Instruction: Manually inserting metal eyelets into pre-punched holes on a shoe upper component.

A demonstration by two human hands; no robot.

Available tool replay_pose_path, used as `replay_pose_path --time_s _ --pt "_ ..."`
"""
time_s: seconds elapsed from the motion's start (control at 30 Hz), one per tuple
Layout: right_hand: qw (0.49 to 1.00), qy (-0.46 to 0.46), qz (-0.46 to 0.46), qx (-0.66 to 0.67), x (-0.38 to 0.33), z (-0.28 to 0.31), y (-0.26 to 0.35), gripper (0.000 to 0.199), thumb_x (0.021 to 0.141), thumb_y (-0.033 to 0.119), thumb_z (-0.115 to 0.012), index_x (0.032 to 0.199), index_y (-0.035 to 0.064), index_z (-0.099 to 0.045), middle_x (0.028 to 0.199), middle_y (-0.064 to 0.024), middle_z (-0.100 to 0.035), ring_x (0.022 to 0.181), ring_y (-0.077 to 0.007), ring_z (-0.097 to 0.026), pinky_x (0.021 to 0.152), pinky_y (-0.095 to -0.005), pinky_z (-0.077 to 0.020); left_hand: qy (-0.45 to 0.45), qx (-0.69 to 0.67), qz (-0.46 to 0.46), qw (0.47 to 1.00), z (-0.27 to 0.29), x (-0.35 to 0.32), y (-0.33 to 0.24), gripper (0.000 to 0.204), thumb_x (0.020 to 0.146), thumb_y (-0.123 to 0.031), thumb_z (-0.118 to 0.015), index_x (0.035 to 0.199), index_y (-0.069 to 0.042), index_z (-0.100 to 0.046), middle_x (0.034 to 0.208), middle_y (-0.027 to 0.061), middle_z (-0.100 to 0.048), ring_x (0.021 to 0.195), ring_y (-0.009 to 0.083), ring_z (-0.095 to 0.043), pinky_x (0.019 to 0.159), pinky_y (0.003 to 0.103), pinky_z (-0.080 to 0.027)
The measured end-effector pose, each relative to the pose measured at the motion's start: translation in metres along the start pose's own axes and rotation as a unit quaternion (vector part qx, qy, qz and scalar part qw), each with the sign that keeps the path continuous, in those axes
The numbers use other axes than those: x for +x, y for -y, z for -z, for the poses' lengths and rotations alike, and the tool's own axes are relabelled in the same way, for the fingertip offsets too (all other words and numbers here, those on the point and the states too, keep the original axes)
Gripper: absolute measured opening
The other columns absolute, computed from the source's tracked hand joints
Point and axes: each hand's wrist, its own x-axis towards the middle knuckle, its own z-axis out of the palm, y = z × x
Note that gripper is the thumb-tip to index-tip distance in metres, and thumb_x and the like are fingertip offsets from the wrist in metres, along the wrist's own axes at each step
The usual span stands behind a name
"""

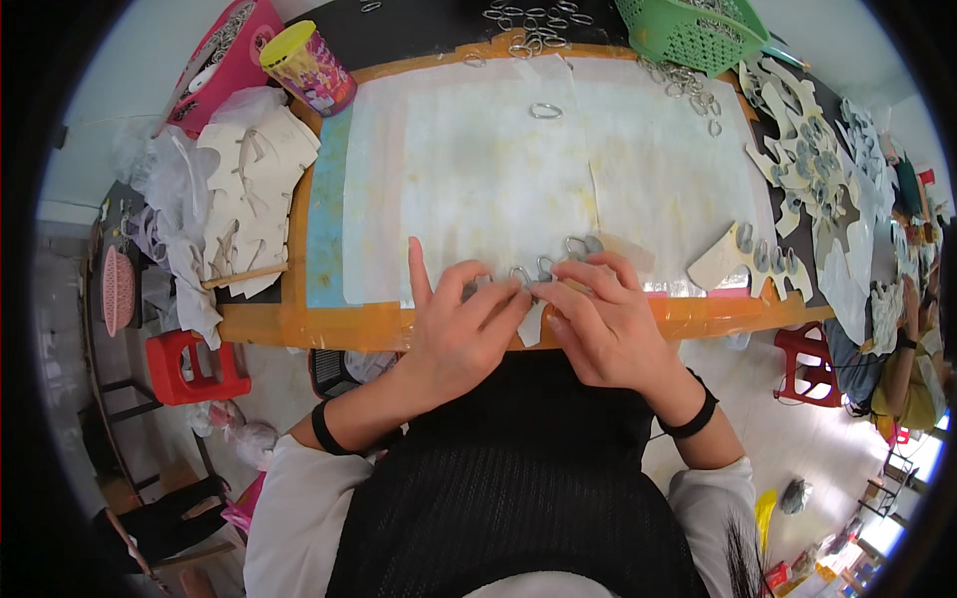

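My left hand [461, 321] and my right hand [610, 327] meet at the table's near edge, with thumbs and fingers pinched close together. Between them is a cream-coloured cut piece [531, 327], mostly hidden, with a tab hanging toward me. Small oval metal rings [545, 266] stand along its far side by my fingertips. My left index finger points up, away from the piece. To the right lies a similar cream cut piece [720, 261] with grey rounded parts on it. A single oval metal ring [545, 111] rests farther up on the white sheet.
A white sheet [469, 179] covers the taped tabletop. Loose rings [528, 30] and a green basket [688, 35] are at the back; a pink basket [224, 65] and tub [311, 75] at back left. Cut pieces pile left [254, 194] and right [807, 149].
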Motion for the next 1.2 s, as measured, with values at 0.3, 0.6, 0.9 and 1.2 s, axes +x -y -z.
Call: replay_pose_path --time_s 0.3,0.6,0.9,1.2 --pt "0.999 0.022 -0.015 -0.024 0.001 -0.002 0.001 0.039 0.076 0.004 -0.063 0.114 -0.0004 -0.053 0.093 -0.0077 -0.063 0.102 -0.025 -0.057 0.095 -0.0526 -0.0381 0.084 -0.164 0.044 0.982 0.035 0.018 0.018 0.026 0.071 -0.004 -0.067 0.098 -0.007 -0.067 0.105 -0.0008 -0.067 0.117 0.0283 -0.051 0.11 0.061 -0.01" --pt "0.999 0.002 -0.039 -0.006 -0.001 -0.006 0.002 0.039 0.074 0.002 -0.063 0.112 0.0006 -0.053 0.093 -0.0081 -0.062 0.099 -0.0243 -0.057 0.097 -0.0533 -0.0364 0.086 -0.101 -0.13 0.983 0.014 0.008 0.04 0.027 0.073 -0.004 -0.074 0.094 -0.009 -0.058 0.087 -0.0012 -0.068 0.108 0.0213 -0.058 0.111 0.062 -0.011" --pt "0.997 0.037 -0.019 -0.062 0.001 -0.002 0.007 0.025 0.073 0.009 -0.066 0.098 0.0069 -0.061 0.092 -0.0026 -0.06 0.096 -0.0208 -0.055 0.101 -0.0564 -0.0323 0.084 -0.101 -0.084 0.988 0.018 0.004 0.04 0.025 0.069 0.0 -0.069 0.09 -0.009 -0.058 0.088 -0.0026 -0.066 0.105 0.0222 -0.059 0.109 0.067 -0.001" --pt "0.995 0.043 -0.024 -0.086 -0.001 -0.006 0.015 0.017 0.075 0.023 -0.07 0.078 0.0107 -0.06 0.094 0.0009 -0.056 0.098 -0.019 -0.053 0.104 -0.0581 -0.0281 0.13 -0.067 -0.063 0.987 0.024 -0.001 0.022 0.035 0.067 -0.011 -0.062 0.101 -0.012 -0.071 0.096 -0.0027 -0.063 0.109 0.0245 -0.056 0.106 0.07 0.002"
